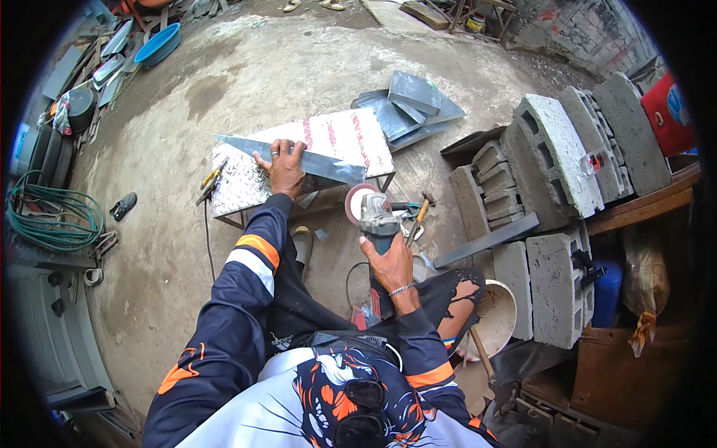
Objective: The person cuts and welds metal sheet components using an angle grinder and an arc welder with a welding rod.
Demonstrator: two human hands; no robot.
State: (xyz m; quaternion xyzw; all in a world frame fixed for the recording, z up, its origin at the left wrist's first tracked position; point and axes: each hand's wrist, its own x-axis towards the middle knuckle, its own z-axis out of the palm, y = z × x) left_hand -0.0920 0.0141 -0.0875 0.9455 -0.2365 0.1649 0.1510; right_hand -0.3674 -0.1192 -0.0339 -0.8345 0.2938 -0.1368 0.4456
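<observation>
Left hand [285, 170], outstretched, holds down a metal sheet [333, 169] with spread fingers; right hand [393, 267] grips an angle grinder [379, 222]. Red lettering [361, 139] marks the surface [234, 188].

Right hand [392, 270] hides the rear of the grinder [379, 218]; can't tell if its disc [354, 204] spins. Left hand [286, 173] covers mid metal strip [328, 167]; gripping or just pressing, unclear. Lower sheets in metal stack [415, 92] mostly covered. Bucket [502, 308] partly behind knee [464, 290]. Red container [663, 119] clipped by dark rim.
</observation>
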